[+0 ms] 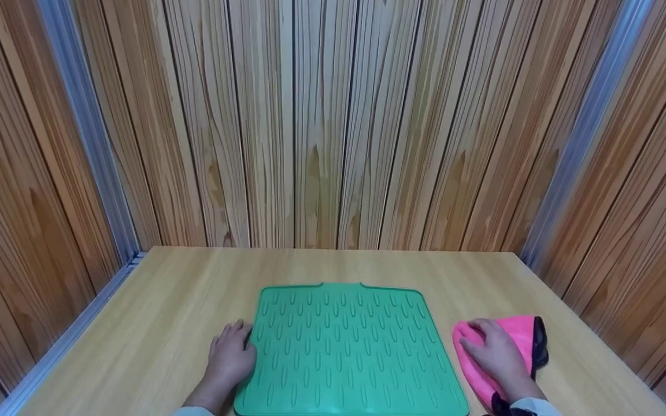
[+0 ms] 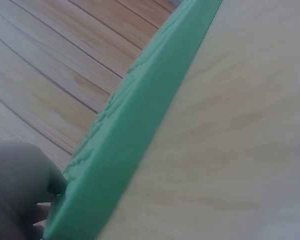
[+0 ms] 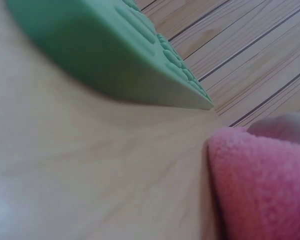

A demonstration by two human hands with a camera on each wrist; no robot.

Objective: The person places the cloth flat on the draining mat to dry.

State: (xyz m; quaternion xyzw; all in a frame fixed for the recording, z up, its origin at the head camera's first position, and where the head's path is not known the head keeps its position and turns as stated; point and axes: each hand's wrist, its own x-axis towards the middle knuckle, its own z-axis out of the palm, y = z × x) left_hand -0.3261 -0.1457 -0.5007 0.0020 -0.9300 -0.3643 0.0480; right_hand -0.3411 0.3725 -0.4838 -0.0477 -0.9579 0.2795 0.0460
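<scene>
A green mat (image 1: 344,346) with raised oval bumps and a lifted rim lies on the table in front of me. My left hand (image 1: 230,353) is at its left edge, the thumb against the rim and the fingers loosely bent beside it. In the left wrist view this hand (image 2: 17,185) meets the green side wall (image 2: 125,130). To the right of the mat lies a folded pink fleecy cloth (image 1: 521,332) with black edging. My right hand (image 1: 498,353) rests on top of it with fingers spread. The right wrist view shows the cloth (image 3: 262,185) close up, partly covering the hand.
The light wooden table (image 1: 194,277) reaches back to a wood-plank wall (image 1: 321,127). Plank walls also stand at left and right, with metal posts (image 1: 87,115) in the corners. A metal rail (image 1: 73,346) runs along the table's left edge.
</scene>
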